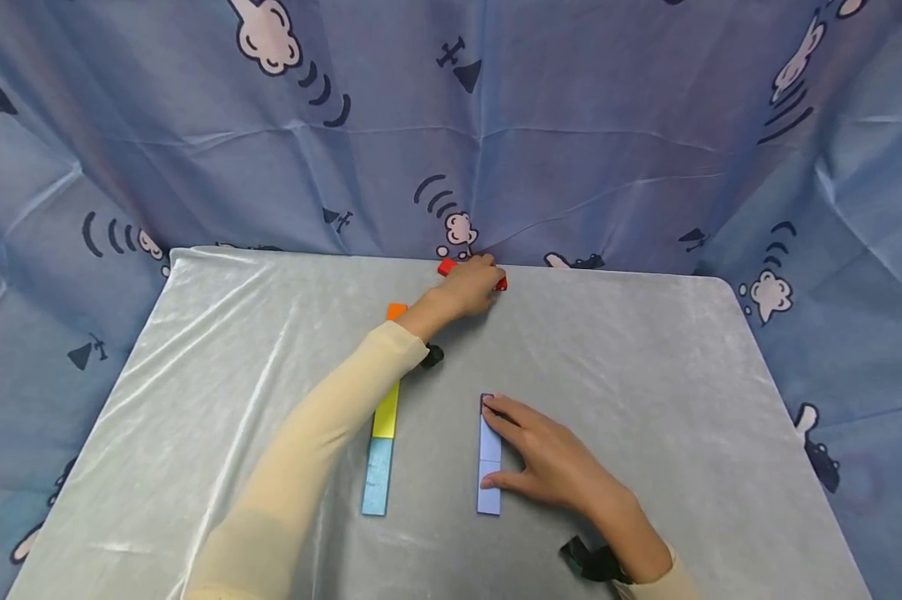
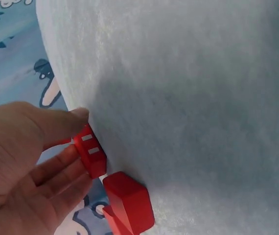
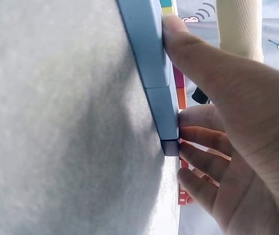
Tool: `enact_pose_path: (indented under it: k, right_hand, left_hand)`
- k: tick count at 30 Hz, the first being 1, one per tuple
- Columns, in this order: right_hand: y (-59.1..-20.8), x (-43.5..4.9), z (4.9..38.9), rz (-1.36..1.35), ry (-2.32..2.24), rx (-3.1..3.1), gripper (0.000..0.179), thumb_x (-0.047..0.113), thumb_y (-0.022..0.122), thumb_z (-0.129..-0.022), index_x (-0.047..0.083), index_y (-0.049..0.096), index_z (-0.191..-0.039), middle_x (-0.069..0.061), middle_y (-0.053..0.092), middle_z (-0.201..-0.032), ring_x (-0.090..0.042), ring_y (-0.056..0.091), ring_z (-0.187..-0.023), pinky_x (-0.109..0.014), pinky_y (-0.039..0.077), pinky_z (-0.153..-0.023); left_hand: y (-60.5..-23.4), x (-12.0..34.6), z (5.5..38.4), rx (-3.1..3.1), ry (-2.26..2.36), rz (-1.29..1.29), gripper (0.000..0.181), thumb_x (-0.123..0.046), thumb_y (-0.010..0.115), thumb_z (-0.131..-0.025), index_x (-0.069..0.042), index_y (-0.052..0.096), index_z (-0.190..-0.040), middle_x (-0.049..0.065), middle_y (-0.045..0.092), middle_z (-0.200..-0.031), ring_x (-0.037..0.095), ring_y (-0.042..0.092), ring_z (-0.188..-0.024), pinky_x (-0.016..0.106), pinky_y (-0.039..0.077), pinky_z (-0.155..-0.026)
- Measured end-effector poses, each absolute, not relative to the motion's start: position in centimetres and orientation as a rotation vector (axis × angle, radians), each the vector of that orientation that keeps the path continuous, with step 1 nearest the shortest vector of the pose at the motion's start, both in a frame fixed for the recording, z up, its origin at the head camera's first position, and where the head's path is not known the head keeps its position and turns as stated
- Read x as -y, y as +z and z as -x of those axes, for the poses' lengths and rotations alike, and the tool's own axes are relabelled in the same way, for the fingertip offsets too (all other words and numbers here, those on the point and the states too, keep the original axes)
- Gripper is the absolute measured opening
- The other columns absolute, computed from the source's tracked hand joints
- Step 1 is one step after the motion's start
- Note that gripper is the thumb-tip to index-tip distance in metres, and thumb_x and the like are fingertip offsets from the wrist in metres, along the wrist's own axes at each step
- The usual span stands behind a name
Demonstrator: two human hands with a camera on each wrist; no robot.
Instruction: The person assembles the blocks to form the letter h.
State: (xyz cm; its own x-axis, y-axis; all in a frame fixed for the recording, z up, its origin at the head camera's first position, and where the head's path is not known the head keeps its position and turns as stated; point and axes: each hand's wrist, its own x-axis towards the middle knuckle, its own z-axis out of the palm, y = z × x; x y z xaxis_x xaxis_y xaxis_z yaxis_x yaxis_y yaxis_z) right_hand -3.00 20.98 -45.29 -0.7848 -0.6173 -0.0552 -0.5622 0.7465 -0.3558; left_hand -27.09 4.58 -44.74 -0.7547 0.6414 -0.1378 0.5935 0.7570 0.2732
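Reaching to the table's far edge, my left hand [image 1: 469, 287] pinches a red block with two white rectangles [image 2: 91, 154] between thumb and fingers. A second red block [image 2: 129, 200] lies close beside it in the left wrist view. My right hand [image 1: 548, 462] rests on a row of periwinkle blocks [image 1: 489, 450] with its fingers spread. Its thumb touches the near block, and the other fingers lie around the far end. A small dark purple block [image 3: 170, 148] ends that row, partly covered by a finger in the head view.
Left of the right hand's row runs another line with light blue [image 1: 377, 475], yellow [image 1: 386, 412] and orange [image 1: 397, 311] pieces; my left sleeve [image 1: 323, 442] hides its middle. The grey cloth-covered table [image 1: 631, 367] meets a blue patterned curtain [image 1: 586, 158] behind.
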Motion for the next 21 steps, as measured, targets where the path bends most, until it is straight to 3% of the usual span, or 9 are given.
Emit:
enact_pose_path:
  k: [8, 17, 21]
  right_hand:
    - [-45.4, -20.6, 2.9, 0.902, -0.478, -2.757, 0.094, 0.059, 0.083, -0.083, 0.006, 0.053, -0.155, -0.009, 0.048, -0.166, -0.029, 0.049, -0.152, -0.049, 0.049, -0.12]
    - [-45.2, -20.6, 3.2, 0.885, -0.469, -2.765, 0.093, 0.057, 0.085, -0.083, 0.005, 0.054, -0.154, -0.011, 0.05, -0.164, -0.031, 0.05, -0.151, -0.05, 0.05, -0.119]
    - [-45.1, -20.8, 3.1, 0.901, -0.477, -2.77, 0.093, 0.057, 0.085, -0.083, 0.005, 0.054, -0.154, -0.011, 0.05, -0.164, -0.031, 0.051, -0.151, -0.05, 0.05, -0.119]
  left_hand:
    - [-44.8, -4.3, 26.3, -2.726, 0.256, -1.005, 0.026, -0.006, 0.068, -0.099, -0.007, 0.071, -0.124, 0.011, 0.069, -0.121, 0.028, 0.063, -0.116, 0.042, 0.055, -0.103]
    - [-44.3, -2.4, 25.1, -2.71, 0.333, -1.039, 0.018, -0.014, 0.073, -0.099, -0.009, 0.075, -0.116, 0.006, 0.072, -0.107, 0.021, 0.06, -0.101, 0.035, 0.054, -0.09]
    - [-43.4, -1.6, 24.0, -2.707, 0.392, -1.097, 0.021, -0.016, 0.075, -0.098, -0.011, 0.076, -0.118, 0.004, 0.072, -0.108, 0.02, 0.059, -0.097, 0.035, 0.053, -0.087]
